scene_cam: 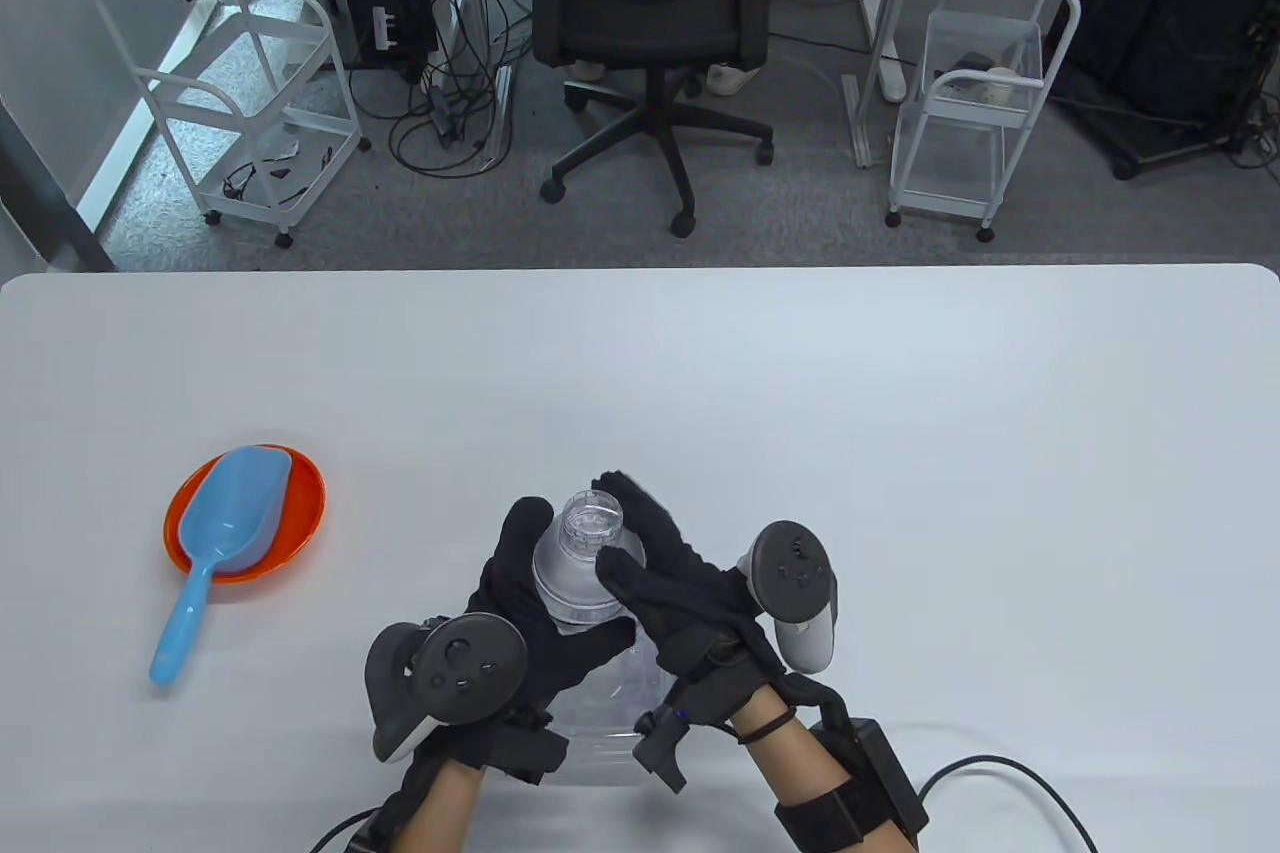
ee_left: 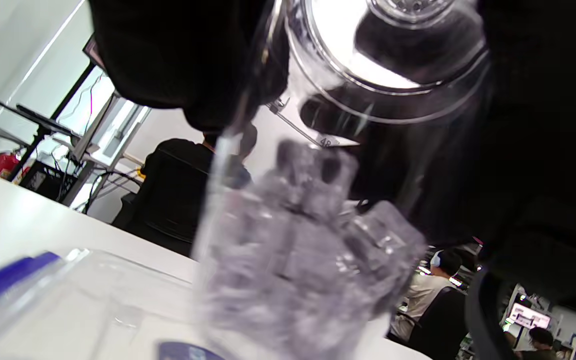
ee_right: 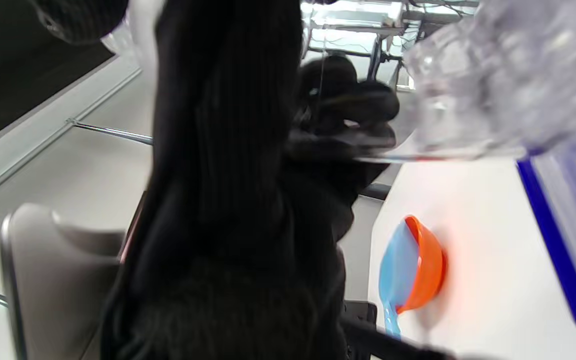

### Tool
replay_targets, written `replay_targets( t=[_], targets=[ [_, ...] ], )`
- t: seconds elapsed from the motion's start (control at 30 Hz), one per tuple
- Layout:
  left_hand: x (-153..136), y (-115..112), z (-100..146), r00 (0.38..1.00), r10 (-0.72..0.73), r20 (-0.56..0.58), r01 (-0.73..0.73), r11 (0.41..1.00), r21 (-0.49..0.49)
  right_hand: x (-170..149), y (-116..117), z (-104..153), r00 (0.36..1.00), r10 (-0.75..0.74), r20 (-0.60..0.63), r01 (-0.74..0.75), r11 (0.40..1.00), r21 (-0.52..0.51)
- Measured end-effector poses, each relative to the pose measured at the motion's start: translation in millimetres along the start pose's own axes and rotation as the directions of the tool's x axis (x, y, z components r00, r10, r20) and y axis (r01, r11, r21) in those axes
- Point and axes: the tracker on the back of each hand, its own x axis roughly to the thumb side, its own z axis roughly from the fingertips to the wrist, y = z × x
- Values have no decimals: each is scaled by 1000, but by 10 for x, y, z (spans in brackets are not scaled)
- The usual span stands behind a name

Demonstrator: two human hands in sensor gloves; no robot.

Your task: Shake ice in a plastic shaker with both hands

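A clear plastic shaker (scene_cam: 585, 558) with a domed lid and small cap is held above the table near its front edge. My left hand (scene_cam: 530, 598) grips its left side and my right hand (scene_cam: 665, 573) grips its right side, fingers around the lid. In the left wrist view the shaker (ee_left: 313, 240) holds several ice cubes (ee_left: 308, 220) under the clear lid (ee_left: 393, 65). In the right wrist view the shaker's icy body (ee_right: 498, 75) is at the top right, blurred, with my gloved fingers (ee_right: 228, 130) in front.
An orange bowl (scene_cam: 300, 513) with a blue scoop (scene_cam: 215, 533) in it sits at the left of the white table (scene_cam: 900, 413). A clear container with a blue rim (scene_cam: 610, 713) lies under the hands. A chair and carts stand beyond the table.
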Motion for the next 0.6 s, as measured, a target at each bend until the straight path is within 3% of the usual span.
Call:
replay_targets(
  t=[0.07,0.13,0.23,0.43,0.53,0.6],
  targets=[
    [-33,-25,-33,998,61,9,-61,998,-2,-66,-46,-13,999,-32,17,32,999,-17],
    [-17,-39,-64,997,80,10,-81,994,69,-94,-111,-22,998,-53,20,53,998,-30],
    [32,-16,-207,997,64,52,-70,991,115,-64,-207,-49,995,-81,49,87,986,-140],
    [53,48,-475,955,234,180,-245,969,38,158,-453,-71,995,-37,96,57,975,-214],
    [-52,36,-512,888,429,167,-442,896,46,174,-442,-55,988,-97,122,123,967,-224],
    [-73,-21,-496,888,436,145,-447,894,47,149,-411,-67,986,-108,124,134,965,-223]
  ],
)
